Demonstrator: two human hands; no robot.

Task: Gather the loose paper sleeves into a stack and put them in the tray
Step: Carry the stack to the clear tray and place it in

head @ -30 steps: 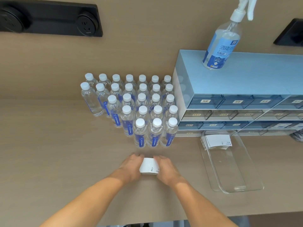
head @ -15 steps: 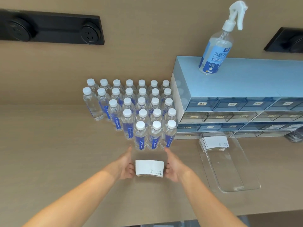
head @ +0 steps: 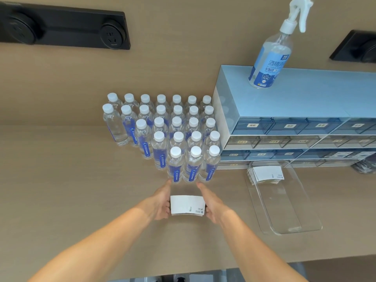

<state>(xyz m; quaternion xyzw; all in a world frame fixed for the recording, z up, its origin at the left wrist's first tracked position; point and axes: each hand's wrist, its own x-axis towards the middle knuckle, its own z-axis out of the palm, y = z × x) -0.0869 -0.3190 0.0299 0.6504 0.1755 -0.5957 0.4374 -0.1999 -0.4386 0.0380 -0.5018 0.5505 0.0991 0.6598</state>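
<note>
A stack of white paper sleeves [head: 187,205] lies flat on the wooden counter just in front of the water bottles. My left hand [head: 161,202] presses against its left edge and my right hand [head: 211,204] against its right edge, fingers stretched forward. A clear plastic tray [head: 284,224] sits to the right on the counter. Another stack of white sleeves [head: 266,174] rests in the tray's far end.
Several water bottles [head: 175,139] with white caps stand in rows right behind my hands. A blue drawer cabinet [head: 295,110] stands at the right back with a spray bottle [head: 270,58] on top. The counter's front edge [head: 223,263] runs below my forearms.
My hands, which were cupped over the sleeves, have spread to the two side edges, so the flat stack now shows fully between them.
</note>
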